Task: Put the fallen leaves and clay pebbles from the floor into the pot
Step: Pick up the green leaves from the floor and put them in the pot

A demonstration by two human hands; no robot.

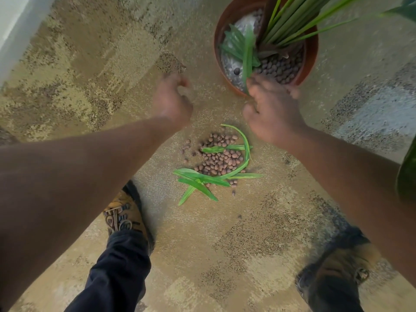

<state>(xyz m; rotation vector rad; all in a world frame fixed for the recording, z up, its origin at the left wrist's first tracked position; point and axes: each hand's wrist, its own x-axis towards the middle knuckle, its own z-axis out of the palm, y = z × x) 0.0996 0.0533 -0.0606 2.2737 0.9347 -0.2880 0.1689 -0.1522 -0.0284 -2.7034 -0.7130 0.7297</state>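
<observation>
Mottled tan carpet (180, 233) fills my head view; the terracotta pot (313, 45) sits at one o'clock, its plant (292, 21) fanning out, pebbles and leaves inside; my right hand (273, 109) hovers at its near rim, fingers pinching a green leaf (247, 57); my left hand (172, 100) at eleven o'clock is loosely curled, holding nothing I can see; clay pebbles (219, 157) and fallen leaves (202, 180) lie together at centre; boots (123, 215) at six.

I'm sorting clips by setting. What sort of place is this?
Probably indoors, perhaps an office or hallway: patterned carpet underfoot, a pale wall at the edge, a potted plant standing on the floor.
</observation>
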